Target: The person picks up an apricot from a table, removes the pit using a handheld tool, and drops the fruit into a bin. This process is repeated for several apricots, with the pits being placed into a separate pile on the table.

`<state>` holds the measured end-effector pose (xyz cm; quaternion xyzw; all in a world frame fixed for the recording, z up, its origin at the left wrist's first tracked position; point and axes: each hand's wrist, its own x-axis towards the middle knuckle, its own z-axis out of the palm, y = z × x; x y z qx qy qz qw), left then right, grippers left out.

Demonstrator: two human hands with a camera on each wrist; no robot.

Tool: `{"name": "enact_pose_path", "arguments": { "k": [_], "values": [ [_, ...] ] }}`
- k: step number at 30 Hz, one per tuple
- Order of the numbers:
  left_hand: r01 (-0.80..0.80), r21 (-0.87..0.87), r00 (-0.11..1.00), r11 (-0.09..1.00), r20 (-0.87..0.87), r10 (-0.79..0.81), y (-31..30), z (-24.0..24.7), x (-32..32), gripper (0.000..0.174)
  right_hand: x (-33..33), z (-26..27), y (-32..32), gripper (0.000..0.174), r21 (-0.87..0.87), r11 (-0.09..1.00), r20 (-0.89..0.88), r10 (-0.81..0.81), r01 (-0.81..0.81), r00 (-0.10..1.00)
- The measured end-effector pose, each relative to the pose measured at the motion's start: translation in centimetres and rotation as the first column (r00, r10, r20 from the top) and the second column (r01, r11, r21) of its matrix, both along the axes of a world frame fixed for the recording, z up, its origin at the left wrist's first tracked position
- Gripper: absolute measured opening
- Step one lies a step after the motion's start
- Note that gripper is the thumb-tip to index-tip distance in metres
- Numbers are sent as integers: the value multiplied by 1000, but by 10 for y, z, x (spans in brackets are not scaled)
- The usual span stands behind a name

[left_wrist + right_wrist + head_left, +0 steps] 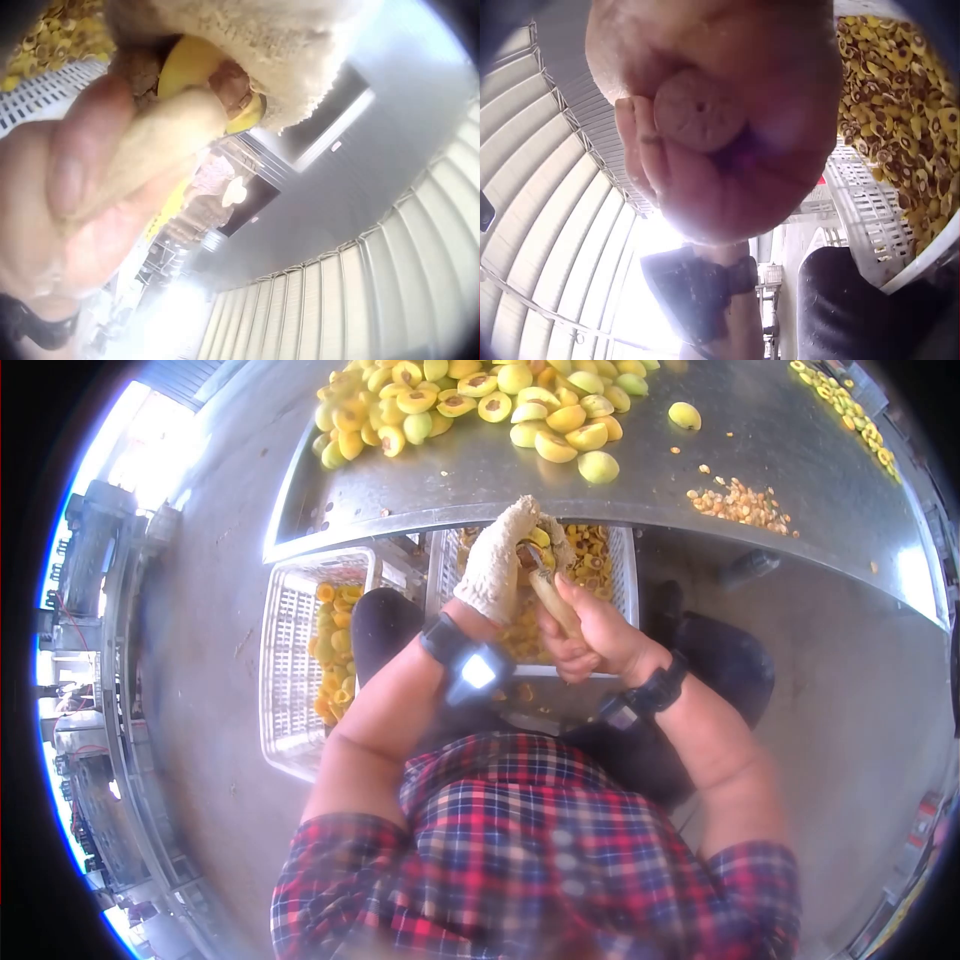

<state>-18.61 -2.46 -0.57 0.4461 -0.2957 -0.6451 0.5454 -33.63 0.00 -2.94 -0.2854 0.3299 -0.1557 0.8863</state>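
My left hand (492, 568), in a knitted off-white glove, holds a yellow peach half (186, 66) with its brownish centre showing. In my bare right hand (603, 628) is a wooden-handled tool (556, 606), its handle slanting up towards the fruit. Fingers wrap that handle, whose round butt end (699, 109) shows in the palm in the right wrist view. The tool's working end is largely hidden at the fruit, inside the curve of the glove. Both hands are over a white crate (631, 575) of cut fruit, just off the table's near edge.
On the metal table (450, 485) lies a big pile of halved fruit (500, 405). Further right is a small heap of pits (745, 507). Another white crate (285, 660) holding yellow fruit pieces (333, 650) stands at the left, beside my knee (385, 625).
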Motion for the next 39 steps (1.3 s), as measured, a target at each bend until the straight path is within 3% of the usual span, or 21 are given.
{"name": "enact_pose_path", "arguments": {
  "k": [4, 8, 10, 12, 14, 16, 18, 20, 22, 23, 24, 25, 26, 28, 30, 31, 32, 35, 37, 38, 39],
  "values": [
    [9, -142, 998, 990, 60, -1, -4, -12, -2, 29, 0, 1, -2, 56, -45, 999, -44, -9, 7, 999],
    [-78, 43, 991, 996, -101, 82, -5, -5, -9, 29, -2, -9, -2, 55, 133, 991, 184, 10, -35, 983],
    [-74, 51, 989, 996, -122, 80, -5, -9, -7, 30, 3, -13, 0, 56, -104, 994, -100, -42, 32, 994],
    [1, -161, 978, 987, 207, 33, -6, -20, -2, 31, 3, -15, 1, 56, -116, 993, -114, -35, 22, 993],
    [-3, -171, 993, 985, 116, 23, -5, -24, -5, 34, 1, -15, 0, 56, -134, 991, -124, -32, 15, 992],
    [-12, -172, 1000, 985, 21, 15, 2, -22, -7, 38, -3, -17, 4, 49, 324, 926, 497, 6, -192, 868],
    [87, 134, 963, 987, -266, -49, 10, 5, -13, 43, -2, -19, 5, 47, 304, 924, 572, 18, -232, 820],
    [18, 79, 972, 997, -237, 2, 7, 8, -20, 44, -3, -15, 5, 45, 281, 921, 643, 28, -270, 766],
    [-50, 19, 976, 999, -212, 53, -3, 7, -19, 45, -5, -1, 5, 53, 128, 992, 214, -7, -21, 977],
    [-8, 15, 960, 1000, -281, 12, -13, 3, -12, 45, -7, -5, 4, 53, 125, 992, 213, -6, -21, 977],
    [33, 6, 938, 999, -345, -29, -18, 3, -4, 45, -9, -13, 2, 54, -243, 970, 66, 38, -21, 997],
    [32, -1, 939, 999, -342, -31, -19, 3, 4, 45, -10, -19, 0, 55, -577, 814, -87, 24, -70, 996],
    [-12, -73, 969, 997, -245, -6, -19, 4, 13, 45, -10, -17, 0, 55, -582, 810, -83, 24, -68, 996],
    [-126, -218, 988, 968, -120, 102, -16, 11, 31, 43, -10, -11, 1, 61, -826, 480, -398, -125, -296, 909],
    [-229, -251, 967, 941, 48, 249, -7, 15, 68, 40, -14, -8, -2, 64, -827, 400, -490, -171, -394, 855],
    [-338, -245, 934, 909, 31, 356, 4, 28, 81, 38, -15, -8, -2, 67, -801, 338, -577, -216, -494, 788],
    [-303, -337, 894, 891, 223, 388, 12, 20, 116, 35, -15, -12, -4, 67, -735, 432, -639, -183, -522, 747],
    [-377, -340, 698, 861, 507, 506, 30, -3, 226, 33, -14, -28, -8, 66, -588, 474, -761, -48, -656, 647],
    [-350, -205, 1, 914, 976, 219, 50, 35, 233, 43, -12, -19, -1, 62, -630, 413, -749, -100, -657, 655],
    [-357, 5, -280, 934, 953, -112, 50, 27, 265, 46, -12, -18, -1, 53, -596, 417, -773, -67, -686, 631],
    [-356, -10, -289, 935, 952, -100, 46, 30, 267, 46, -10, -18, -2, 45, -560, 421, -796, -35, -713, 605]
  ]
}}
